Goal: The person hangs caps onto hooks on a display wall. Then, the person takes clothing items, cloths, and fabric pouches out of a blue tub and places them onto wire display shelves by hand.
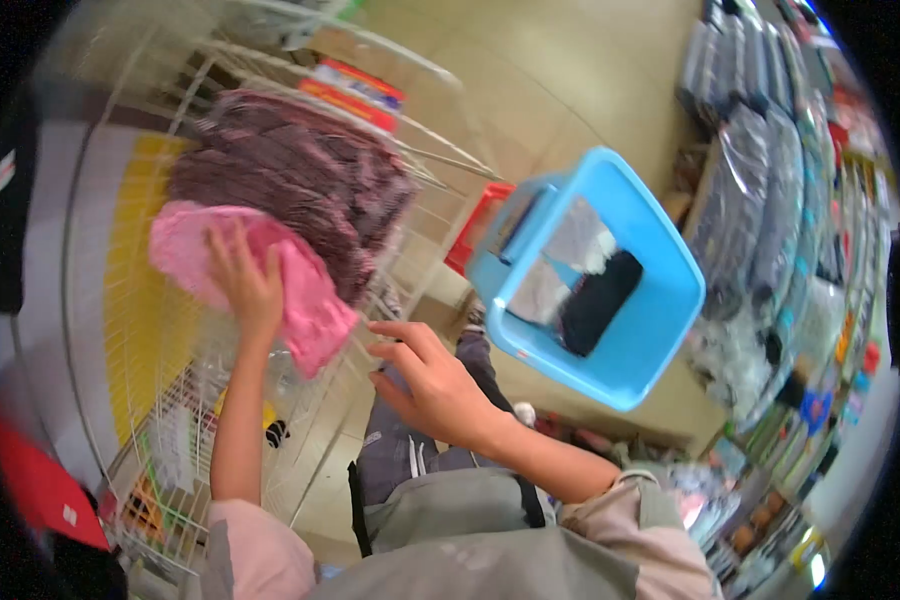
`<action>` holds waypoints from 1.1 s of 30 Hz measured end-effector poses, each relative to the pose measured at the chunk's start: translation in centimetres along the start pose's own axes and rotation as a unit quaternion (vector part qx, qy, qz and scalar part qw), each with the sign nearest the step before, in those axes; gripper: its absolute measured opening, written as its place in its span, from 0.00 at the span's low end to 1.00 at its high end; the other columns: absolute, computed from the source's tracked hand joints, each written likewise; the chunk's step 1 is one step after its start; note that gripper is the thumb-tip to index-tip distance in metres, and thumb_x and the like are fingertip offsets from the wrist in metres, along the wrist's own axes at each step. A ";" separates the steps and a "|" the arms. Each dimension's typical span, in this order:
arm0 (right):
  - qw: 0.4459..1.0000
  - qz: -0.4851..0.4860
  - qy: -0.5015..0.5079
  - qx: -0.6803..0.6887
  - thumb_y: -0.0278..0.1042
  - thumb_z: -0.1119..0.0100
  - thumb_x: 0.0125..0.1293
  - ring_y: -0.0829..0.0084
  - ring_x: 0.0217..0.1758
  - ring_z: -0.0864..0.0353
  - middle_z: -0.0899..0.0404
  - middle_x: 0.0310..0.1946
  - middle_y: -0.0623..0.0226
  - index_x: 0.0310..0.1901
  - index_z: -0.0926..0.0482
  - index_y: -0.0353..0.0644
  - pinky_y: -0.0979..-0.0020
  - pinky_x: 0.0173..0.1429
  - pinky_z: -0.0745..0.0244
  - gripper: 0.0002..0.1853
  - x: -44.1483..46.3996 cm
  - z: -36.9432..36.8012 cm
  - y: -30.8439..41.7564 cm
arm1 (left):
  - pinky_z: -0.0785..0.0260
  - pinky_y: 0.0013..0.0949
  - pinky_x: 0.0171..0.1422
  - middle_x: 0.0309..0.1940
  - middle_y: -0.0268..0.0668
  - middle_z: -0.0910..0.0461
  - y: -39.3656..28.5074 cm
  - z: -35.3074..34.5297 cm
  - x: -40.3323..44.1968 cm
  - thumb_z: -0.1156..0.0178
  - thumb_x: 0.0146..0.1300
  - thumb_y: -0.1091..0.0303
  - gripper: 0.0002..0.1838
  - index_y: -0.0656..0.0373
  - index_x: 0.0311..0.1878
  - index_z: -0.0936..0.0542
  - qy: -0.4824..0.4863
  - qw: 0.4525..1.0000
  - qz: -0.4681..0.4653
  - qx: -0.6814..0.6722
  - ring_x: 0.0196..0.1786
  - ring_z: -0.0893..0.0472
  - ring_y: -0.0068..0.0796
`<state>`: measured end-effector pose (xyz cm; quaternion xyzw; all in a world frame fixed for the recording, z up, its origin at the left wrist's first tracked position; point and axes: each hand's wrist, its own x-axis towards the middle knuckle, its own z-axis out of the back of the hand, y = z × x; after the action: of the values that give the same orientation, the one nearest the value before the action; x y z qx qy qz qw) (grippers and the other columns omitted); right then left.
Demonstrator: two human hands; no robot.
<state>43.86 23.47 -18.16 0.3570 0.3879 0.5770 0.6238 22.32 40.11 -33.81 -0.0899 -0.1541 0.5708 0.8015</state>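
My left hand (244,278) lies with fingers spread on a bright pink piece of cloth (315,305), pressing against its surface. Part of the cloth is crumpled, and its right edge hangs down. Behind it, a pile of dark mauve, ribbed fabric (300,170) fills the white wire rack (430,160). My right hand (430,390) hovers to the right of the pink cloth, fingers bent and apart, with nothing in it.
A blue plastic basket (660,250) with grey and black cloth items inside stands right of the rack. A red and orange sign (355,95) is on the rack's far side. Plastic-wrapped goods (745,190) line the right side. Lower rack shelves hold small packaged items.
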 end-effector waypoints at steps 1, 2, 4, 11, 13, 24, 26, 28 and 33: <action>0.999 0.006 -0.035 0.002 0.21 0.33 0.57 0.53 0.55 0.22 0.24 0.54 0.54 0.47 0.25 0.36 0.61 0.56 0.23 0.17 -1.0 1.2 -0.3 | 0.64 0.62 0.79 0.78 0.55 0.53 -1.1 0.6 -0.5 0.48 0.71 0.44 0.38 0.52 0.77 0.42 0.006 0.999 -0.018 -0.043 0.80 0.55 0.58; 0.999 -0.011 -0.047 0.006 0.21 0.33 0.57 0.53 0.55 0.23 0.25 0.54 0.55 0.47 0.25 0.36 0.60 0.56 0.24 0.17 -2.4 2.3 -0.8 | 0.64 0.58 0.80 0.78 0.54 0.53 -2.0 1.1 -1.3 0.48 0.71 0.45 0.37 0.53 0.77 0.42 0.014 0.996 -0.033 -0.085 0.80 0.55 0.57; 0.997 -0.036 -0.069 0.020 0.21 0.33 0.56 0.54 0.55 0.23 0.25 0.53 0.55 0.48 0.26 0.36 0.60 0.56 0.24 0.18 -4.9 4.4 -2.0 | 0.64 0.56 0.80 0.78 0.51 0.53 -3.8 1.6 -3.3 0.48 0.72 0.46 0.37 0.53 0.77 0.42 0.050 0.993 -0.038 -0.104 0.80 0.55 0.56; 0.970 -0.132 -0.205 0.010 0.22 0.36 0.61 0.53 0.49 0.20 0.19 0.45 0.53 0.47 0.23 0.35 0.61 0.54 0.24 0.13 -13.4 12.7 -8.1 | 0.59 0.45 0.82 0.79 0.49 0.53 1.7 -1.4 -4.9 0.47 0.72 0.61 0.33 0.53 0.77 0.42 0.186 0.977 -0.010 -0.102 0.80 0.52 0.50; 0.950 -0.208 -0.232 0.011 0.25 0.36 0.62 0.52 0.49 0.20 0.19 0.44 0.52 0.46 0.23 0.34 0.61 0.54 0.24 0.12 -16.1 14.8 -11.4 | 0.56 0.45 0.81 0.78 0.50 0.48 -2.4 2.1 -4.2 0.47 0.71 0.66 0.30 0.58 0.75 0.39 0.152 0.984 -0.093 0.004 0.80 0.49 0.49; 0.834 -0.510 0.071 -0.199 0.50 0.33 0.61 0.44 0.57 0.23 0.22 0.51 0.40 0.52 0.24 0.31 0.54 0.60 0.26 0.29 -28.6 16.5 -33.1 | 0.48 0.46 0.77 0.71 0.48 0.33 -19.7 9.1 -8.7 0.46 0.72 0.70 0.21 0.67 0.66 0.29 -0.034 0.994 -0.086 -0.060 0.73 0.36 0.47; 0.819 -0.521 0.107 -0.217 0.50 0.32 0.61 0.44 0.59 0.24 0.24 0.54 0.41 0.53 0.24 0.31 0.55 0.61 0.26 0.30 -28.3 16.0 -33.9 | 0.46 0.45 0.77 0.70 0.48 0.33 -23.2 8.7 -10.8 0.47 0.72 0.70 0.20 0.66 0.64 0.28 -0.003 0.993 -0.064 -0.102 0.73 0.35 0.46; 0.822 -0.501 0.124 -0.241 0.47 0.31 0.60 0.45 0.59 0.25 0.24 0.55 0.43 0.51 0.23 0.32 0.55 0.61 0.25 0.27 -28.4 15.8 -34.7 | 0.45 0.47 0.76 0.70 0.49 0.33 -26.5 8.3 -12.6 0.46 0.71 0.72 0.19 0.66 0.62 0.27 0.045 0.983 -0.024 -0.177 0.73 0.35 0.48; 0.874 -0.389 0.106 -0.272 0.34 0.36 0.59 0.47 0.60 0.25 0.24 0.53 0.47 0.47 0.20 0.34 0.54 0.61 0.24 0.17 -30.7 15.1 -38.1 | 0.39 0.46 0.73 0.70 0.50 0.33 -28.8 7.8 -16.4 0.47 0.71 0.72 0.17 0.66 0.60 0.25 0.088 0.983 -0.050 -0.155 0.72 0.34 0.47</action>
<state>73.24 -10.14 -43.28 -0.0695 0.3866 0.4050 0.8257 40.22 14.79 -19.64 -0.2548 -0.1742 0.4889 0.8159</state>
